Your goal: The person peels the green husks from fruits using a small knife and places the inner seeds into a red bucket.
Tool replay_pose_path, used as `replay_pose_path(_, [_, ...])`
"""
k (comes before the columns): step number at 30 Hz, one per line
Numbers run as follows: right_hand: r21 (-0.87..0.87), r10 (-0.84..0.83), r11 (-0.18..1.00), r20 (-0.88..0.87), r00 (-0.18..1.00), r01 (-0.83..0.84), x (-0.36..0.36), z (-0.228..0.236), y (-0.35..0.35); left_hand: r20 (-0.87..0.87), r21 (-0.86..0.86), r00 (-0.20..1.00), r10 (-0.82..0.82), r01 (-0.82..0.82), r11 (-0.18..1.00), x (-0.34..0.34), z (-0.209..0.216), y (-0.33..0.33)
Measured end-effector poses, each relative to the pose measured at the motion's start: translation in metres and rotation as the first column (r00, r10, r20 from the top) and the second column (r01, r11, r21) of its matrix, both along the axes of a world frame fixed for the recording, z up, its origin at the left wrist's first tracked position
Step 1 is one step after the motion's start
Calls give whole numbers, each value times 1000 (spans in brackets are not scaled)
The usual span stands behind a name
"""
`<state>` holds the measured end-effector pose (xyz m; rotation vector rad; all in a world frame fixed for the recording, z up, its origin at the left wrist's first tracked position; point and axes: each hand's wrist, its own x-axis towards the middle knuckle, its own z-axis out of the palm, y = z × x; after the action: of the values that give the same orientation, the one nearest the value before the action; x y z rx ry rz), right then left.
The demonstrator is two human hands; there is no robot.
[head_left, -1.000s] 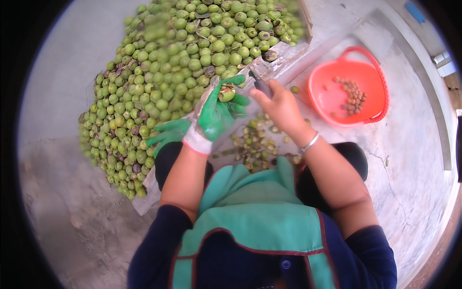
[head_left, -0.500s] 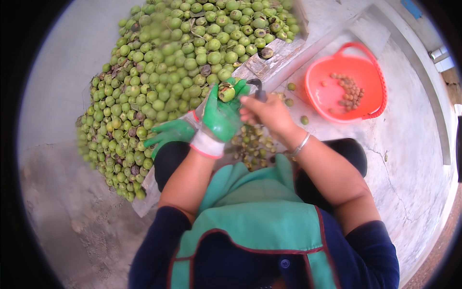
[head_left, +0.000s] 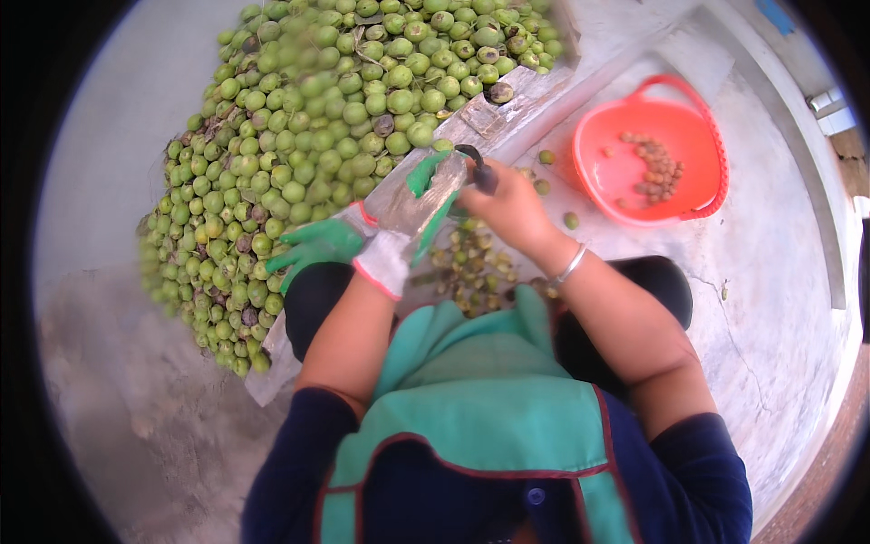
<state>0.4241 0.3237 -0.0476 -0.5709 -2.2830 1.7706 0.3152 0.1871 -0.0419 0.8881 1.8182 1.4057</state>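
Note:
My left hand [head_left: 430, 204] wears a green-and-grey work glove, its grey back turned up and its fingers curled closed. At its fingertips shows a bit of a green-husked nut [head_left: 442, 145]; the rest is hidden by the glove. My bare right hand [head_left: 510, 204] grips the dark handle of a small tool with a curved black blade [head_left: 468, 151], whose tip lies against the gloved fingers. A second green glove [head_left: 317, 243] lies over my left knee, seemingly with no hand in it. Below my hands are many cut green husk pieces [head_left: 471, 263].
A large heap of green-husked nuts [head_left: 299, 145] covers the floor at far left, edged by a wooden board [head_left: 485, 118]. A red basket [head_left: 603, 195] with brown nuts [head_left: 662, 177] stands at right. Several green fruits [head_left: 570, 220] lie between it and my right hand.
My left hand has turned over, from showing the split green-husked nut in its palm to showing the glove's back. My right hand has lowered slightly, still with the curved tool.

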Motion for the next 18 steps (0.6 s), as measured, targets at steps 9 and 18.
replay_pose_path(9, [341, 88, 940, -191, 978, -18, 23, 37, 9, 522, 231, 853, 2, -143, 962, -10, -11, -5])
replay_pose_path(18, [530, 87, 848, -118, 989, -12, 29, 34, 1, -170, 112, 984, -51, 70, 991, -20, -21, -17])
